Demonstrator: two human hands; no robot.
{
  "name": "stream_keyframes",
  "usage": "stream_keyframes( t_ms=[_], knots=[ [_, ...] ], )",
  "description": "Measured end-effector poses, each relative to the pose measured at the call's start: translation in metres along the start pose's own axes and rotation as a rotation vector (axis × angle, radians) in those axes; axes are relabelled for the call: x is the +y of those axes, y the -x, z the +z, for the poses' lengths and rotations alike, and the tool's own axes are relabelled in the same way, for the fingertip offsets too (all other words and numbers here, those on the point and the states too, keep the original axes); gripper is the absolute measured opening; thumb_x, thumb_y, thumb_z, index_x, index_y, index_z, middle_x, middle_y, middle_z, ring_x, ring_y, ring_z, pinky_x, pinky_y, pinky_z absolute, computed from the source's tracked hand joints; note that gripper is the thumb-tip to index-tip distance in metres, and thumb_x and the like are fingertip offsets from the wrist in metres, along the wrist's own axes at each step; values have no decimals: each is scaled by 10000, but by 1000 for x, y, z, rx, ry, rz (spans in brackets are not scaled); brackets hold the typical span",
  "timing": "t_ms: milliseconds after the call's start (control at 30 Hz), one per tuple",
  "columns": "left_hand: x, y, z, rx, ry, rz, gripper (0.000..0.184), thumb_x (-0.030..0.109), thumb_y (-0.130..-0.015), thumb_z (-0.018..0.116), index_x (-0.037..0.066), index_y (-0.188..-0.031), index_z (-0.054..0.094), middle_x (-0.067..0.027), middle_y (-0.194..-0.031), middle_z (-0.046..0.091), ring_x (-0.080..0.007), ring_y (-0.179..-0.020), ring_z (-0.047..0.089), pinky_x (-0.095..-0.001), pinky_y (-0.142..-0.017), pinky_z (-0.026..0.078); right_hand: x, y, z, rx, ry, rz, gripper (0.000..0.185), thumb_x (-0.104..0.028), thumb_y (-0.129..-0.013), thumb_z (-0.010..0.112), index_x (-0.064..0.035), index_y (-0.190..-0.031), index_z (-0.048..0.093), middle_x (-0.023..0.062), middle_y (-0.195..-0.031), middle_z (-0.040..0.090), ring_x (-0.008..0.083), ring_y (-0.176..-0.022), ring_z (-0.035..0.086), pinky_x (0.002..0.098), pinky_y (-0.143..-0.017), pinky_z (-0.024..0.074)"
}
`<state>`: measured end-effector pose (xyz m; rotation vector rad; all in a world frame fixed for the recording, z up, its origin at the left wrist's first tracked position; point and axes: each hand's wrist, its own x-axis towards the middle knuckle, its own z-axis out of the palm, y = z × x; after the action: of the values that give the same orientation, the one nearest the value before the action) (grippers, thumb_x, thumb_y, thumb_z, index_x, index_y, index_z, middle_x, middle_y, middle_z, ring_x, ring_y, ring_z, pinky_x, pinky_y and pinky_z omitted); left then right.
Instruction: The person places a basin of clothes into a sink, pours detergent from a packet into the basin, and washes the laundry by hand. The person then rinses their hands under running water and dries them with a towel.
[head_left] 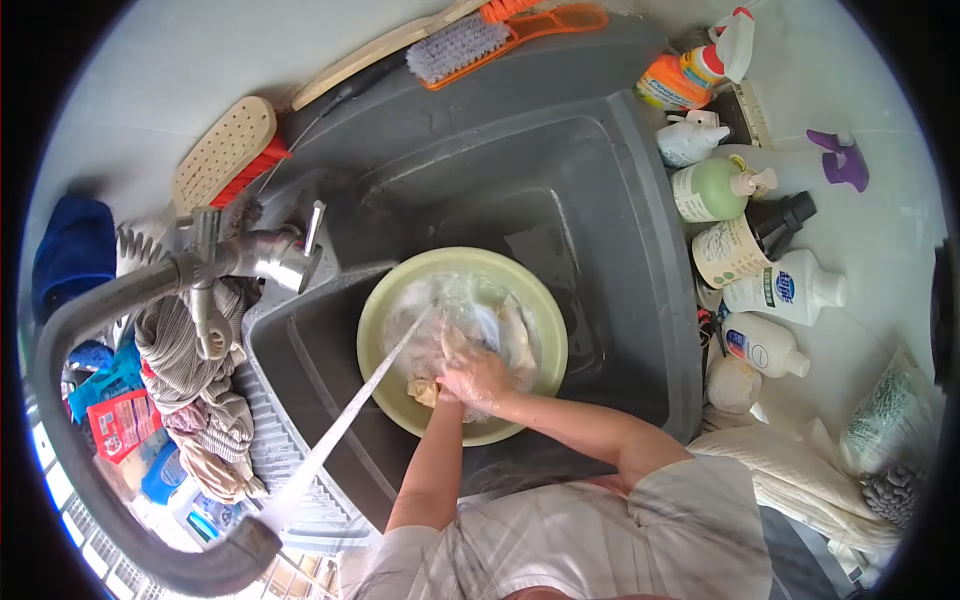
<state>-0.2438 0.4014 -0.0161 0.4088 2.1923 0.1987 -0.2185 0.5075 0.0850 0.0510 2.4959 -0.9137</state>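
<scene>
Head view: observed right hand [480, 375] overlapping left hand [441, 372] in suds [425, 292], beside wet cloth [516, 338] inside yellow-green basin [558, 350] within grey sink [640, 300]; unable to tell fingers clamped or apart; noted water stream [350, 411] entering basin from curved tap [58, 400].

Frame is lit brightly and softly; strongest light is seen lower left, where the grille [82, 522] is partly washed out. Glare is thrown off the faucet [290, 262]; faint reflections are seen in the wet sink [635, 260]. Water jet [345, 425] is smeared white, suds in the basin [552, 385] soft. Edges are bowed by fisheye, corners blacked out, rim fringed blue-violet.
</scene>
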Motion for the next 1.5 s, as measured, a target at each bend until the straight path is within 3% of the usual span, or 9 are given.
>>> stream_keyframes(
  t_ms=[267, 333, 500, 567, 700, 1033, 1133, 1200, 1500],
  knots=[
    [36, 24, -50, 211, 83, -60, 556, 323, -916, 448, 5, -1367, 377, -215, -1417, 386, -388, -1267, 407, -459, -996, 381, 26, -100, -28, -324, -168, 208, 425, -460, -902, 470, -164, -1167, 620, 91, -1246, 583, 298, -1159, 531, 436, -994, 408],
    [35, 31, -40, 488, 141, 14, 530, 358, -911, 432, -31, -1265, 502, -208, -1330, 489, -389, -1254, 426, -504, -1009, 357, 23, -68, -81, -77, -854, 151, 446, -437, -914, 442, -130, -1198, 599, 95, -1251, 587, 320, -1120, 554, 430, -996, 412],
    [35, 69, -30, 170, -154, -74, 598, 414, -921, 429, -7, -1346, 437, -211, -1410, 406, -383, -1327, 342, -599, -1041, 271, 66, -115, -58, -263, -282, -120, 489, -405, -914, 466, -188, -1351, 491, 116, -1388, 455, 309, -1269, 421, 428, -1048, 345],
    [61, 93, -53, -92, -330, -160, 639, 467, -897, 451, 4, -1338, 459, -197, -1391, 445, -376, -1340, 332, -555, -1093, 219, 65, -86, -34, 373, 217, -311, 462, -345, -869, 552, -194, -1305, 532, 127, -1403, 415, 341, -1245, 423, 449, -1001, 388],
    [-34, 1, 88, 512, 269, 206, 609, 472, -872, 492, 48, -1308, 509, -223, -1375, 454, -339, -1331, 353, -466, -1095, 281, 30, -36, -7, 241, -18, -164, 355, -215, -734, 684, -168, -1076, 598, 119, -1277, 494, 336, -1112, 501, 397, -833, 492],
    [-38, -19, 33, 395, 33, 229, 596, 406, -853, 537, 29, -1313, 491, -227, -1378, 436, -373, -1233, 439, -470, -1046, 340, 21, -63, 32, 577, -36, -227, 155, -280, -777, 614, -133, -750, 656, 74, -769, 639, 283, -690, 625, 425, -598, 509],
    [-21, -7, 19, 367, -28, 202, 595, 385, -847, 552, 23, -1315, 485, -228, -1379, 429, -384, -1201, 467, -472, -1029, 360, 24, -96, 10, 443, 4, -260, 198, -308, -805, 599, -130, -747, 662, 78, -843, 671, 310, -739, 645, 451, -626, 518],
    [17, 23, -43, -5, -92, 37, 601, 292, -857, 520, 38, -1386, 389, -216, -1408, 397, -345, -1239, 440, -466, -1030, 371, 20, -107, -29, -263, -49, 35, 256, -346, -836, 584, -137, -952, 676, 119, -1043, 667, 336, -959, 629, 466, -780, 515],
    [14, 66, -11, 132, -175, 44, 771, 363, -812, 653, -34, -1393, 338, -283, -1388, 380, -399, -1335, 322, -479, -1049, 352, 28, -36, -40, 519, 121, -29, 640, -220, -719, 729, -172, -1322, 519, 169, -1357, 432, 378, -1216, 414, 446, -986, 416]
  ],
)
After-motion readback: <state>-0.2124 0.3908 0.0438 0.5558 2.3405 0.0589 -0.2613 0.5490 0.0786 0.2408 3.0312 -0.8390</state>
